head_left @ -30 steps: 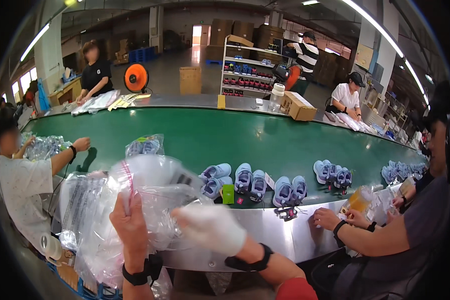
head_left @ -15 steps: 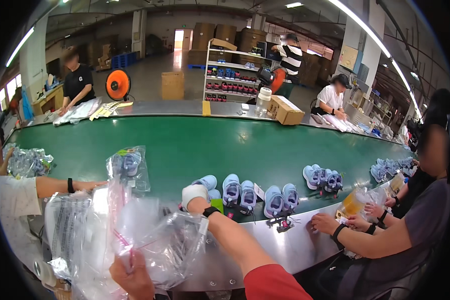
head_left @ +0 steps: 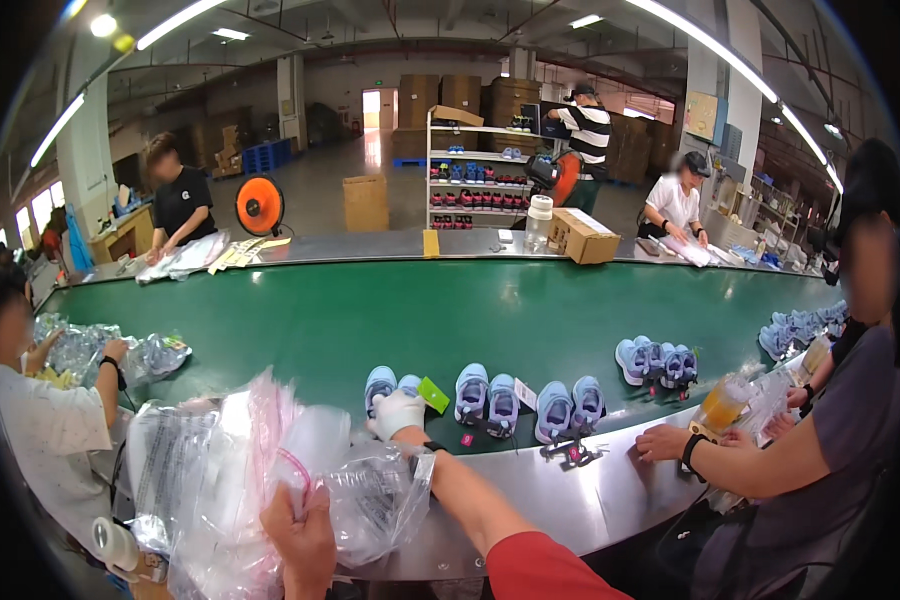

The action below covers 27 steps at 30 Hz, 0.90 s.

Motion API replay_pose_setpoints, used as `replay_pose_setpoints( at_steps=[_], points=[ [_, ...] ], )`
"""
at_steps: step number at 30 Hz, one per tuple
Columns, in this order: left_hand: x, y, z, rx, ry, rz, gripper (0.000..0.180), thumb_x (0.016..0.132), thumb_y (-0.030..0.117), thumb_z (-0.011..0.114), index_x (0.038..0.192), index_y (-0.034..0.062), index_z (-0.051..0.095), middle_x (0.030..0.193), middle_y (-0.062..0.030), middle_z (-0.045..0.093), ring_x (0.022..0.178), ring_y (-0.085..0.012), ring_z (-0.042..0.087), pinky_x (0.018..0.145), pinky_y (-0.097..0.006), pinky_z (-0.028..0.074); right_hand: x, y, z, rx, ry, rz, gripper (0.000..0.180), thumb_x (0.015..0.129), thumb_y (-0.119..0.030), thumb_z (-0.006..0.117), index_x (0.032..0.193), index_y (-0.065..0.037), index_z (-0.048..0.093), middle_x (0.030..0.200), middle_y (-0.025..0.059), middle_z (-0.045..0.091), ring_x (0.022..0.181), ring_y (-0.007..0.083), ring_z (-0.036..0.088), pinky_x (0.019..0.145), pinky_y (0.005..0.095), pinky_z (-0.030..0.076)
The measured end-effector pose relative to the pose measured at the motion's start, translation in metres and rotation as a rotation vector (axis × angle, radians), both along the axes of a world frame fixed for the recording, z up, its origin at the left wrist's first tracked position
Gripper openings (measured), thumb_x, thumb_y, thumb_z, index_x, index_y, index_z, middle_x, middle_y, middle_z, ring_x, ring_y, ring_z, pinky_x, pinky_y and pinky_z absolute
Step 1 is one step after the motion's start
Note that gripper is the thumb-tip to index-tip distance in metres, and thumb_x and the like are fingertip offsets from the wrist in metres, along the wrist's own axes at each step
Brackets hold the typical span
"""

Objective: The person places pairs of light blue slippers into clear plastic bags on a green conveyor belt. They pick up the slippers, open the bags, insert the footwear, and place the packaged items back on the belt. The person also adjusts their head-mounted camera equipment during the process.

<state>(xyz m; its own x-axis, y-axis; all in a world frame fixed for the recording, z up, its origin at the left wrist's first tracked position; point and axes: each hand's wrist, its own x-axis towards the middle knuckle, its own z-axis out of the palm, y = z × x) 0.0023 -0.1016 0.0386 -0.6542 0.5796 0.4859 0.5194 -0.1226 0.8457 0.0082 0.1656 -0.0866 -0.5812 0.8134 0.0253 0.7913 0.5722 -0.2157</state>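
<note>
A clear plastic zip bag point(head_left: 365, 500) with a pink strip is pinched between the thumb and fingers of my left hand point(head_left: 302, 535). Beneath and beside it, more clear bags point(head_left: 210, 460) are piled at the near left edge. My right hand point(head_left: 398, 414), in a white glove, reaches forward and closes round the heel end of a pair of light blue sneakers point(head_left: 380, 383) on the belt. Its fingers are partly hidden. A green tag point(head_left: 433, 395) stands out beside that pair. Just to the right sit two more light blue pairs point(head_left: 487, 395) point(head_left: 570, 405) with dangling tags.
The green conveyor belt point(head_left: 370, 310) runs across, with a metal ledge point(head_left: 610, 465) on my side. Further sneakers point(head_left: 656, 362) lie to the right. Co-workers sit close on both sides; the left one handles bagged shoes point(head_left: 155, 355). A cardboard box point(head_left: 583, 237) stands on the far ledge.
My right hand has gone from beside the tilted sneakers to their heels, and the pair now points away. The bagged pair has left the belt before me; the left co-worker's arm has drawn back.
</note>
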Motion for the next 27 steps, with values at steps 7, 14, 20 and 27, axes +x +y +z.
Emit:
replay_pose_setpoints(
  at_steps=[7,14,20,27],
  points=[
    [-0.006,0.01,0.022,0.086,-0.077,-0.005,0.019,0.088,0.012,0.06,0.076,-0.0015,0.052,0.061,0.001,0.045,0.058,-0.006,0.037,0.048,-0.027,0.029,0.106,-0.007,0.081,-0.765,1.317,0.023,0.024,0.09,-0.027,0.063,0.09,-0.003,0.061,0.084,0.0019,0.061,0.077,0.0086,0.056,0.067,0.0255,0.048],
    [0.004,0.056,0.025,0.025,-0.002,-0.219,0.015,0.088,0.011,0.06,0.079,-0.0007,0.054,0.064,0.0028,0.044,0.062,-0.0047,0.038,0.051,-0.025,0.032,0.25,-0.093,0.188,-1.011,2.126,0.294,0.058,0.093,-0.052,0.044,0.119,-0.002,0.058,0.113,0.0094,0.064,0.097,0.02,0.061,0.086,0.036,0.051],
    [0.038,0.057,0.043,0.05,0.223,-0.278,0.012,0.087,0.013,0.059,0.089,0.001,0.059,0.068,-0.0126,0.058,0.059,-0.0185,0.054,0.053,-0.032,0.041,0.237,-0.124,0.147,-0.167,0.453,0.401,0.034,0.079,-0.035,0.067,0.088,-0.002,0.064,0.098,0.013,0.065,0.088,0.0226,0.063,0.072,0.0329,0.051],
    [0.065,0.104,0.02,-0.05,0.75,-0.472,0.01,0.086,0.013,0.058,0.082,0.0044,0.057,0.07,-0.0168,0.059,0.063,-0.0301,0.062,0.05,-0.04,0.045,0.181,-0.164,0.154,0.118,-0.448,0.625,0.041,0.087,-0.031,0.055,0.122,-0.01,0.051,0.117,0.0152,0.055,0.111,0.0261,0.053,0.092,0.0394,0.043]
  ],
)
